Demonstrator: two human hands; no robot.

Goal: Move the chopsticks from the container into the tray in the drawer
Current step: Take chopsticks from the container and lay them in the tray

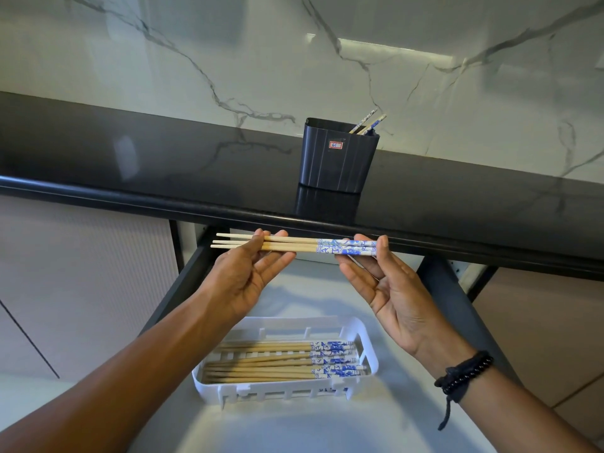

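Observation:
Three wooden chopsticks (pixel 294 246) with blue-and-white patterned ends lie level between my hands, above the open drawer. My left hand (pixel 248 276) pinches their plain tips; my right hand (pixel 385 286) holds the patterned ends. Below them, a white slotted tray (pixel 369 351) in the drawer holds several chopsticks (pixel 281 361) lying side by side, patterned ends to the right. A dark ribbed container (pixel 336 161) stands on the black countertop, with two chopsticks (pixel 367 123) leaning out of its right corner.
The black countertop edge (pixel 163 204) runs just behind my hands. The drawer has a pale floor (pixel 310 426) and dark side rails (pixel 451 308). A marble wall rises behind the counter. Pale cabinet fronts flank the drawer.

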